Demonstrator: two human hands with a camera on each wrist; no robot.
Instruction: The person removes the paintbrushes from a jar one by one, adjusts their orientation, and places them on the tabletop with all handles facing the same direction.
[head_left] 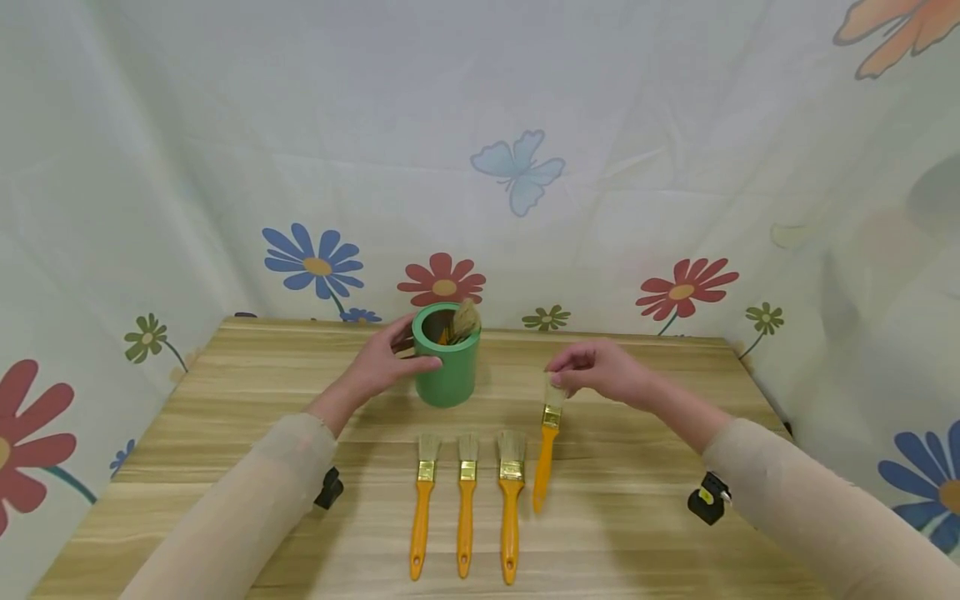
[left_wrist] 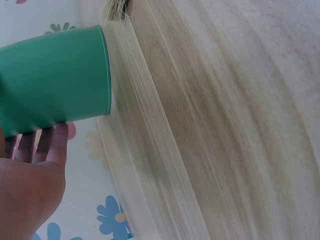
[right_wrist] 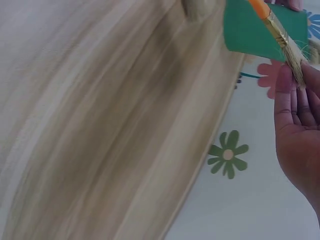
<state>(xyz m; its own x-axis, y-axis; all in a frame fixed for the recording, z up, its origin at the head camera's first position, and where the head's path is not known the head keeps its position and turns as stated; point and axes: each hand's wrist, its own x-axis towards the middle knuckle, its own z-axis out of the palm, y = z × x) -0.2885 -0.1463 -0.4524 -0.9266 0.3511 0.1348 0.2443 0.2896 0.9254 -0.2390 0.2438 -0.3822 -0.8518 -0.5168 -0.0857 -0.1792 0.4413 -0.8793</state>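
My left hand [head_left: 387,358] grips the green cylindrical pot [head_left: 447,379] round its side, thumb on the near wall and fingers behind. Inside the pot stands a paintbrush whose bristles [head_left: 467,319] stick up over the rim. To the right, my right hand [head_left: 603,372] pinches another paintbrush [head_left: 551,417] by its bristles, so its orange handle hangs down toward the table. In the right wrist view the bristle tips [right_wrist: 296,67] lie between thumb and fingers. The left wrist view shows the fingers [left_wrist: 59,142] against the pot's wall.
Three more paintbrushes lie in a row nearer me: a left one [head_left: 423,504], a middle one [head_left: 467,504] and a wider right one [head_left: 511,504], bristles pointing away. The wood-grain table [head_left: 262,392] ends at a flower-printed curtain [head_left: 420,167].
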